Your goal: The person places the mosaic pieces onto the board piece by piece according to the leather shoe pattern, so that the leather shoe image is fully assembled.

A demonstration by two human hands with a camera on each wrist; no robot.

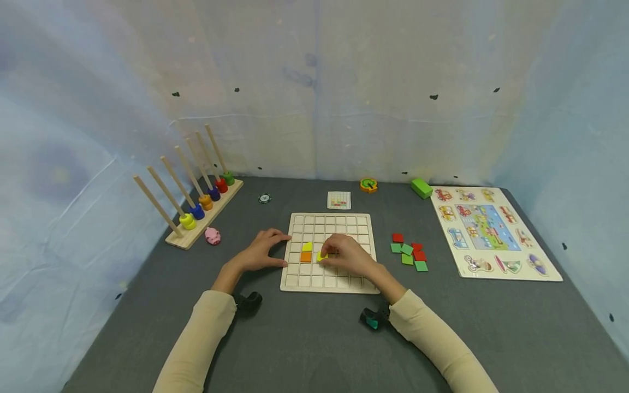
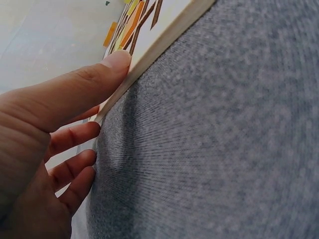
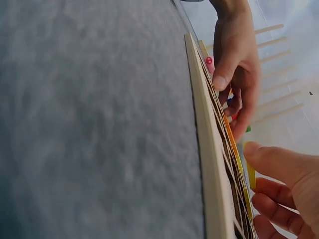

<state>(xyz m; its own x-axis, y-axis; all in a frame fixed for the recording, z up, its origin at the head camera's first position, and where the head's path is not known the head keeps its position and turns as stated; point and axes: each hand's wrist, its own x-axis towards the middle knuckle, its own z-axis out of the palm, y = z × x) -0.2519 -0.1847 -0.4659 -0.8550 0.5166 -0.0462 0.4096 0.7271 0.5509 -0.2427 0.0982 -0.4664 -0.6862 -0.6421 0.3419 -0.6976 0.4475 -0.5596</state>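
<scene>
A pale wooden grid board [image 1: 300, 281] lies on the table. On its left part sit a yellow square tile [image 1: 307, 246] and, just below that, an orange square tile [image 1: 306, 256]. My right hand [image 1: 349, 255] is over the middle of the board and pinches another yellow tile [image 3: 251, 175] between thumb and fingers; the right wrist view has that tile tilted on edge near the grid. At the board's left edge, my left hand [image 1: 260, 252] touches the rim with thumb and fingertips, its thumb [image 2: 117, 63] on the side nearer me.
Loose red and green tiles [image 1: 407, 260] lie right of the board, a small pattern card [image 1: 339, 200] behind it. At left stand a peg stacker [image 1: 223, 206] and a pink pig [image 1: 213, 236]. A picture puzzle [image 1: 454, 262] and green block [image 1: 421, 188] are at right.
</scene>
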